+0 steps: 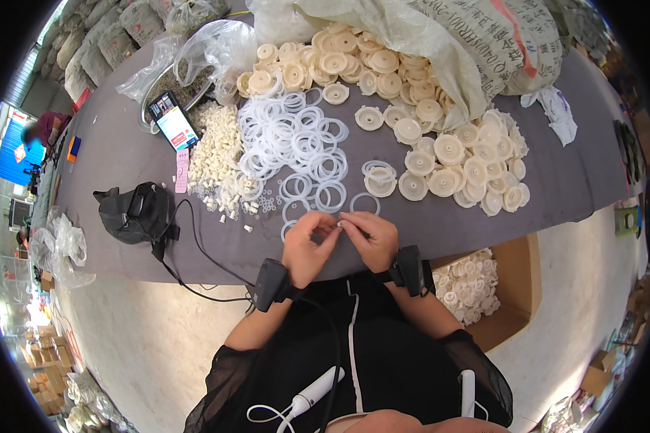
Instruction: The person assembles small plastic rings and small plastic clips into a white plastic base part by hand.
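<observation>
My left hand (308,244) and my right hand (372,238) meet fingertip to fingertip over the table's near edge. Between them is a tiny whitish piece (339,224), too small to make out; both hands are pinched closed at it. Just beyond my fingers lie translucent rings (318,144) in a loose heap. A single ring (366,203) rests by my right fingertips. To the left of the rings spreads a pile of small cream plugs (215,137), with tiny clear washers (269,201) beside it. Round cream plastic caps (449,149) are heaped on the right.
A woven sack (498,43) lies at the back, caps spilling from it. On the left are a phone (172,121), a pink slip (182,171) and a black pouch (133,211) with a cable. An open carton (516,289) of cream parts stands below the table at right.
</observation>
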`<state>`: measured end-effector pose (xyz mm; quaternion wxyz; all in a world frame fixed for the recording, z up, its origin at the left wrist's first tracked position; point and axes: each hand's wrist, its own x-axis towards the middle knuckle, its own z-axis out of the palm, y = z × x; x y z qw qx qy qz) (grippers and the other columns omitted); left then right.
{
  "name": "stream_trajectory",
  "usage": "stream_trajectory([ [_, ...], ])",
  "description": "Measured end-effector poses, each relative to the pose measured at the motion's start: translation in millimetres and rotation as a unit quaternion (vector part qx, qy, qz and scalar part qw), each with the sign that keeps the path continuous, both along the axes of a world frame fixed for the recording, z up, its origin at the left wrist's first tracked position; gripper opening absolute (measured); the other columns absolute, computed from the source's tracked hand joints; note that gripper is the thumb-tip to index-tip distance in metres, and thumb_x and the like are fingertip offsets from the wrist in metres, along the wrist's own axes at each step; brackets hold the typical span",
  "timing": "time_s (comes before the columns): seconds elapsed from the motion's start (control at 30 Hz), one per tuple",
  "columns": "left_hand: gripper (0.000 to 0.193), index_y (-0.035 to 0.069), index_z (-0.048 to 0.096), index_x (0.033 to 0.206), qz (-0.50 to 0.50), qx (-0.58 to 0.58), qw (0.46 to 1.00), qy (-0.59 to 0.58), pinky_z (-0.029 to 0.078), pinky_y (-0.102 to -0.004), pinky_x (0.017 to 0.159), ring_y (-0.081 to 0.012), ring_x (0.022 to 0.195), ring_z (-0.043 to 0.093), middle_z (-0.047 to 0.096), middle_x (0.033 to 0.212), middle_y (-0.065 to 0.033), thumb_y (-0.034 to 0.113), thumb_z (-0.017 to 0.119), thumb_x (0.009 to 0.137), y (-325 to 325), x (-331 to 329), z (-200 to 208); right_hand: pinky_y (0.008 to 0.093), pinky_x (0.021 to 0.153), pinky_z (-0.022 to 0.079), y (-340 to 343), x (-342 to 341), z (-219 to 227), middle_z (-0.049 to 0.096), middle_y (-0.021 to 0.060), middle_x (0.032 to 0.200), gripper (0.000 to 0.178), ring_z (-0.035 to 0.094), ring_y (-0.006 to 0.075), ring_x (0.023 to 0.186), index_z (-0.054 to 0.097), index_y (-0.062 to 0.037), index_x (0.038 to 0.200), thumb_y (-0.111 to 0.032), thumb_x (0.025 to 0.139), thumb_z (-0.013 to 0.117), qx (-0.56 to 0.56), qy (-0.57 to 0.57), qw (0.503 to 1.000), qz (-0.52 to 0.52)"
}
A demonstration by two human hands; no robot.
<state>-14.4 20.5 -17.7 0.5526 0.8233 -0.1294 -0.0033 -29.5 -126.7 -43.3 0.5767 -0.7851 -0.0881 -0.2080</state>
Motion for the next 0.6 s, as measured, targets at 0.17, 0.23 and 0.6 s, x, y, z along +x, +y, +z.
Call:
stream_trajectory([
  [0.17, 0.013, 0.000, 0.062, 0.083, -0.038, -0.013, 0.997, -0.061, 0.047, -0.0228, 0.066, -0.0137, 0.074, 0.060, 0.062, 0.086, -0.0070, -0.006, 0.065, 0.072, 3.3, 4.6, 6.6, 0.0259, 0.064, 0.052, -7.5, 0.4, -9.7, 0.066, 0.0091, 0.088, 0.018, 0.064, 0.0148, 0.075, 0.065, 0.0008, 0.100, -0.002, 0.083, 0.061, 0.281, 0.159, 0.936, 0.143],
  [0.23, 0.014, 0.001, 0.064, 0.083, -0.050, -0.007, 0.995, -0.089, 0.048, -0.0240, 0.067, -0.0152, 0.076, 0.060, 0.062, 0.087, -0.0074, -0.007, 0.065, 0.071, 1.4, 4.3, 14.1, 0.0259, 0.065, 0.052, -14.6, 1.9, -9.4, 0.066, 0.0093, 0.088, 0.020, 0.064, 0.0147, 0.075, 0.064, 0.0013, 0.103, -0.002, 0.084, 0.060, 0.329, 0.213, 0.903, 0.174],
  [0.6, 0.024, 0.002, 0.062, 0.096, -0.171, 0.002, 0.983, -0.071, 0.049, -0.0281, 0.067, -0.0190, 0.079, 0.061, 0.061, 0.092, -0.0101, 0.004, 0.068, 0.073, -28.4, 78.2, 29.1, 0.0307, 0.063, 0.053, -43.3, 1.7, -9.6, 0.063, 0.0121, 0.084, 0.009, 0.062, 0.0173, 0.071, 0.056, 0.0016, 0.094, 0.001, 0.086, 0.052, 0.449, 0.164, 0.874, 0.087],
])
